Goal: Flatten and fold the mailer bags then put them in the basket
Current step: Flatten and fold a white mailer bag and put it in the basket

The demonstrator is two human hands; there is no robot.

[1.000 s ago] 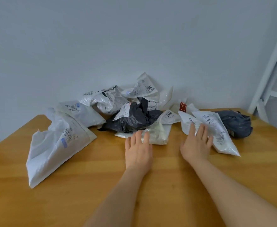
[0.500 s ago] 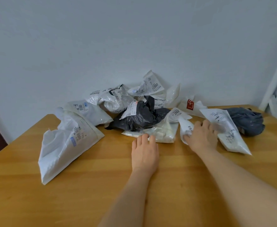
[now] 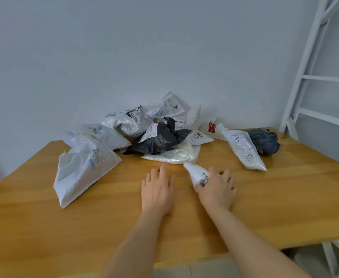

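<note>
— Mailers first: what lies farthest left?
— A large white crumpled plastic mailer bag (image 3: pixel 84 167) on the wooden table (image 3: pixel 285 197), then a heap of white and black bags (image 3: pixel 160 135) by the wall.
— And the hands?
— The left hand (image 3: pixel 157 189) lies flat, fingers straight, holding nothing. The right hand (image 3: pixel 217 187) grips a small white labelled mailer bag (image 3: pixel 197 173), just beside the heap.

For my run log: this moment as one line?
right hand: grips small white mailer | left hand: flat on table | basket: not visible
</note>
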